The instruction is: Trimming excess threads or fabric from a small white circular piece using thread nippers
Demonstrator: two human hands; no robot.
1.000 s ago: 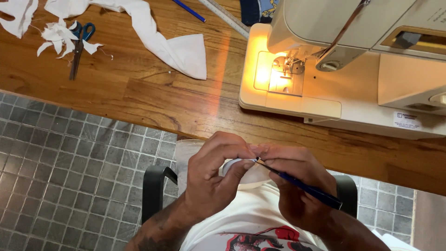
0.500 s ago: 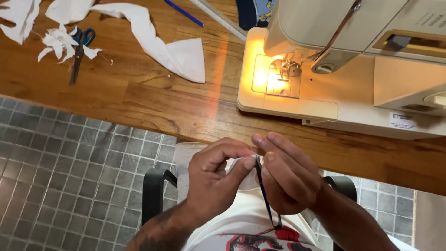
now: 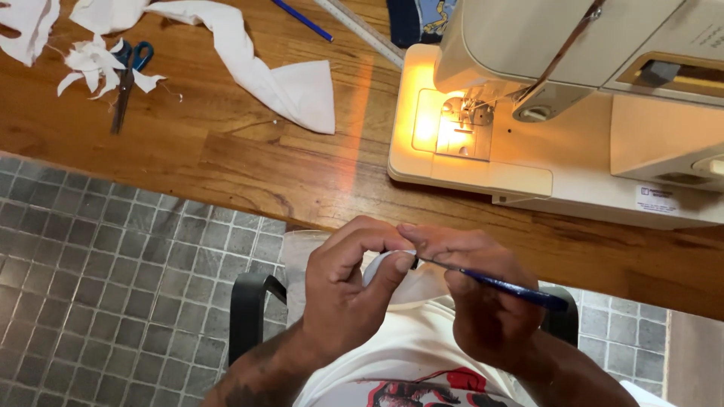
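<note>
My left hand (image 3: 348, 290) pinches a small piece of white fabric (image 3: 385, 264) in front of my lap, below the table edge. My right hand (image 3: 483, 301) grips a thin blue tool (image 3: 513, 289), and its fine metal tip touches the fabric between my left fingers. Both hands meet just under the wooden table (image 3: 226, 158). A cream sewing machine (image 3: 573, 113) stands on the table above them with its lamp lit over the needle plate (image 3: 460, 128).
A long strip of white cloth (image 3: 271, 75) lies on the table's left part. Dark-handled scissors (image 3: 124, 83) rest among white scraps at far left. A blue pen (image 3: 302, 19) and a ruler (image 3: 362, 30) lie at the back. Grey tiled floor (image 3: 98, 286) and a black chair arm (image 3: 249, 309) sit below.
The blue tool in my right hand has swung from hanging downward to pointing sideways at the fabric. My hands have stayed in front of my lap.
</note>
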